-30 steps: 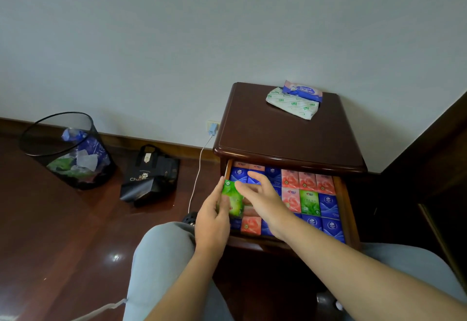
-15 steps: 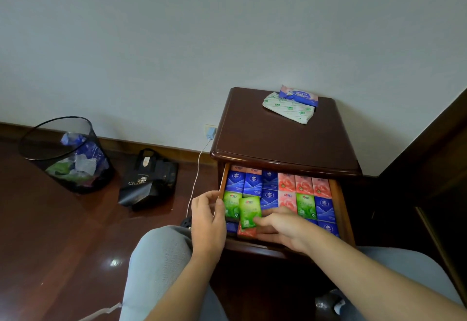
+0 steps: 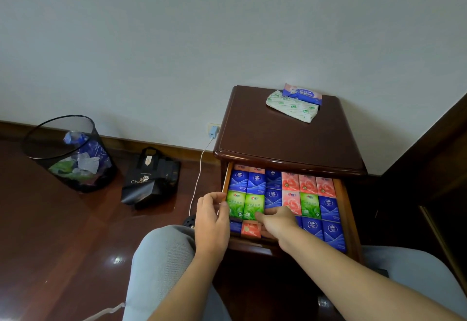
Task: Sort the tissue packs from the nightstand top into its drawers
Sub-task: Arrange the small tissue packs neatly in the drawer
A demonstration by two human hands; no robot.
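Tissue packs fill the open top drawer (image 3: 341, 209) of the nightstand (image 3: 283, 138) — three green packs show, two side by side at the left (image 3: 245, 205) and one further right (image 3: 309, 204); about nine blue and six pink packs lie around them, some partly hidden. Two larger packs remain on the nightstand top: a white-and-green one (image 3: 292, 108) with a blue-and-pink one (image 3: 302, 93) resting against it. The left hand (image 3: 211, 222) curls its fingers over the drawer's left edge, gripping it. The right hand (image 3: 276, 219) reaches into the drawer, fingertips against the lower edge of the second green pack — whether it pinches or only presses, I cannot tell.
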